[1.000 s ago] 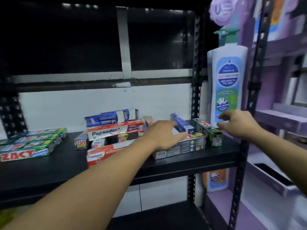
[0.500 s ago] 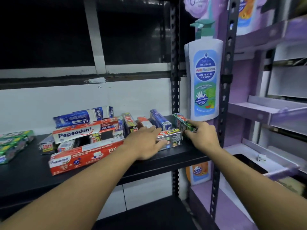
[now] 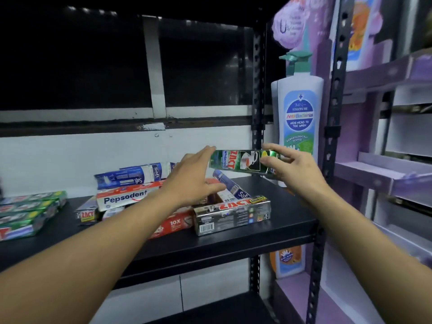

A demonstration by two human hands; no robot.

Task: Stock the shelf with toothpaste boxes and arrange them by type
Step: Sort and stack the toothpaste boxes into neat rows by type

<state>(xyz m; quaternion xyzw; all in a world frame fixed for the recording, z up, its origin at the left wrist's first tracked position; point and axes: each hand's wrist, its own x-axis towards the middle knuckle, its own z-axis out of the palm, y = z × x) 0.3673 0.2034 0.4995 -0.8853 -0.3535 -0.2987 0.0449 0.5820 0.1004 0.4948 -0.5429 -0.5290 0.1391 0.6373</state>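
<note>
At the front edge of the black shelf (image 3: 257, 239), two bare forearms reach in from below; just past that edge lies a silver Zact Smokers box (image 3: 233, 216), flat, with a red Pepsodent box (image 3: 173, 225) touching its left end. Above these, lifted clear of the shelf, a green Zact box (image 3: 240, 161) hangs nearly level between the hands; the right hand (image 3: 297, 174) grips its right end, thumb on the near face and fingers curled over the top and far side; the left hand (image 3: 194, 181) is flat with straight fingers, its fingertips at the box's left end, though whether they touch it I cannot tell. Behind the left hand sits a loose heap; a white Pepsodent box (image 3: 126, 198) with a blue Safi box (image 3: 133, 176) on top, and another blue box (image 3: 230, 187) leaning tilted. Off to the left, a stack of green Zact boxes (image 3: 28, 213) lies in neat rows. Farther right, beside the upright post, stands a tall pump bottle (image 3: 299, 118).
</note>
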